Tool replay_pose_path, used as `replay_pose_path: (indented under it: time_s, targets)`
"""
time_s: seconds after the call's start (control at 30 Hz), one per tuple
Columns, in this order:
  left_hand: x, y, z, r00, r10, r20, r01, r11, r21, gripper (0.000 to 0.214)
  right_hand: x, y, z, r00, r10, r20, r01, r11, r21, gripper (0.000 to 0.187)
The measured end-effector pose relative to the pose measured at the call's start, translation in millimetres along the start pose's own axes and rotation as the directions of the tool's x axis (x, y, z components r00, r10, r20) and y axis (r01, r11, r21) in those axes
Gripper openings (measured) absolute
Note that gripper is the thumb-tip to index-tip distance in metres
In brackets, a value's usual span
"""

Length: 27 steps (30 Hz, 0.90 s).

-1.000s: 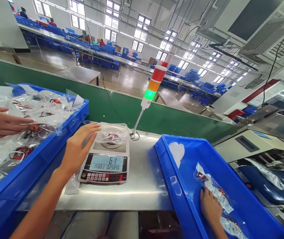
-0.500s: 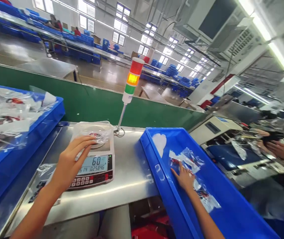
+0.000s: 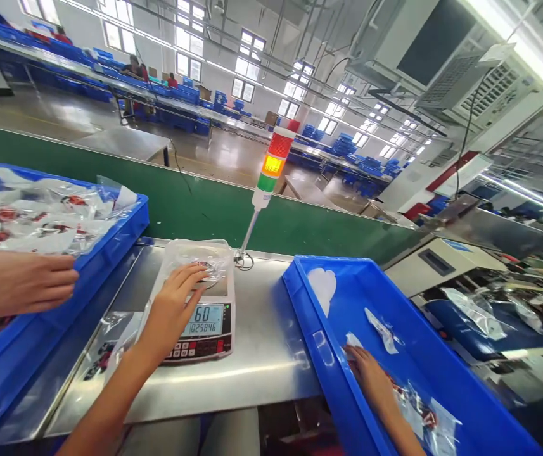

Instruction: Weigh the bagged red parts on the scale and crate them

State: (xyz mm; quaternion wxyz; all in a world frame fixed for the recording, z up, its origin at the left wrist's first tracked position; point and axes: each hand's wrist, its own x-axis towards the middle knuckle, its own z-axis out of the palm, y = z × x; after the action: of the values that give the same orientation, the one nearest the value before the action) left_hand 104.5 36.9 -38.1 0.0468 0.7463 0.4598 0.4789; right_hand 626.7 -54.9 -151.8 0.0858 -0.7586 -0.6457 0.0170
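Observation:
My left hand [image 3: 173,301] is over a digital scale [image 3: 204,345], fingers stretched and the thumb apart. Its fingertips touch a clear plastic bag [image 3: 214,263] with small dark red contents, lying on the pan. The display reads 60. Inside a blue bin [image 3: 304,323] on the right, my right hand [image 3: 370,377] has its fingers curled over a small plastic bag [image 3: 353,340] by the near side wall; most of that bag is hidden. Another bag [image 3: 381,330] lies beyond the fingers, and more bags [image 3: 430,418] with red parts lie beside the wrist.
Another person's hand [image 3: 24,284] hovers at a blue bin [image 3: 140,212] heaped with bags on the left. A bag with dark parts [image 3: 102,361] lies left of the scale. A signal lamp [image 3: 271,166] glows amber behind. At right stands a machine [image 3: 435,259] carrying bags.
The view has shifted, and another person's hand has come in at the left. My right hand has moved toward the bin's side wall, and the bags there lie differently. My left hand stays at the scale.

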Motion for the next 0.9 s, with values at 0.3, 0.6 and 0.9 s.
replay_pose_path:
  time_s: [0.3, 0.6, 0.9]
  targets:
    - [42.0, -18.9, 40.4, 0.988, -0.139, 0.067, 0.145, 0.986, -0.087, 0.025, 27.4, -79.2, -111.4, 0.82, 0.311, -0.48, -0.16, 0.931, 0.329, 0.057]
    - [81.2, -21.9, -54.7, 0.511, -0.665, -0.546, 0.134, 0.688, -0.713, 0.035, 120.3, -357.9, -119.6, 0.622, -0.684, -0.382, 0.779, 0.589, 0.214, 0.032]
    - [71.3, -83.7, -163.5, 0.757, -0.238, -0.608, 0.496, 0.815, 0.3, 0.073, 128.1, -308.4, -91.0, 0.756, -0.572, -0.318, 0.646, 0.728, 0.228, 0.032]
